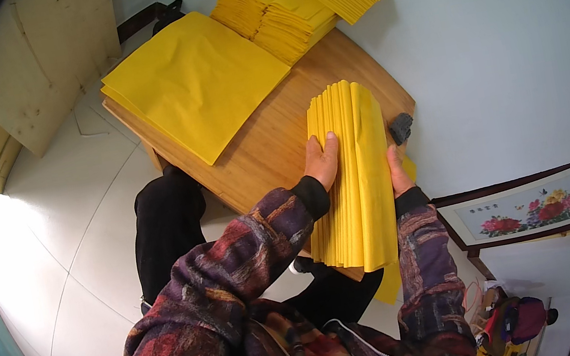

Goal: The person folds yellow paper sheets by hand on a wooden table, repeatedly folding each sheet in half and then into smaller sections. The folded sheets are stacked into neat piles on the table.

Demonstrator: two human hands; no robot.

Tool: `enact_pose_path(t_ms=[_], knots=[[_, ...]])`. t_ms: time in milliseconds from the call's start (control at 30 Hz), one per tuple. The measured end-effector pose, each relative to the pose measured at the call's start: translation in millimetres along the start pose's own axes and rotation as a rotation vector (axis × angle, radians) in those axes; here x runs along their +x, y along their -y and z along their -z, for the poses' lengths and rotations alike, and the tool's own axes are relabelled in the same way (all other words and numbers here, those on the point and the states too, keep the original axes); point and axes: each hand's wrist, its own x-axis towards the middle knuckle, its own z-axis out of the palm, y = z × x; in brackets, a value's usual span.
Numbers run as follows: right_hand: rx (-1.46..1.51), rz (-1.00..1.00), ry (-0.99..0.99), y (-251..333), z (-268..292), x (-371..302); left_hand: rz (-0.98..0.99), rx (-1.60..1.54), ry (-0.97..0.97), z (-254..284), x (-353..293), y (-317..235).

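Note:
A thick bundle of folded yellow sheets point(359, 188) stands on edge at the near right end of the wooden table, its many folds lined up lengthwise. I cannot tell whether the sheets are cloth or paper. Against its left side presses my left hand point(321, 160), thumb pointing up and the other fingers partly hidden. On the opposite side my right hand point(398, 172) bears against the bundle, most of its fingers out of sight. Between them the two hands clasp the bundle.
Large flat yellow sheets point(196, 87) cover the table's left part. Folded yellow stacks point(278, 11) are piled at the back by the wall. A dark grey lump point(401, 128) lies at the table's right edge point(383, 88). A framed flower picture point(530, 207) is at the right.

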Motion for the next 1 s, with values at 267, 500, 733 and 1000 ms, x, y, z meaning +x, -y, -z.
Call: enact_pose_path(t_ms=[267,500,733,1000], knots=[[-0.090,0.049,0.006,-1.0,2.3,0.9,0.165,-0.013,0.217,16.3,7.9,7.5],[-0.373,0.188,0.078,17.1,7.6,-4.5,0.150,-0.190,0.320,28.0,13.0,7.2],[-1.141,0.445,-0.185,34.4,-36.1,-13.2,-0.032,-0.023,0.209,12.2,17.3,10.6],[-1.328,0.667,-0.263,20.9,-64.6,11.5,-0.173,0.229,0.141,6.5,20.3,20.2]])
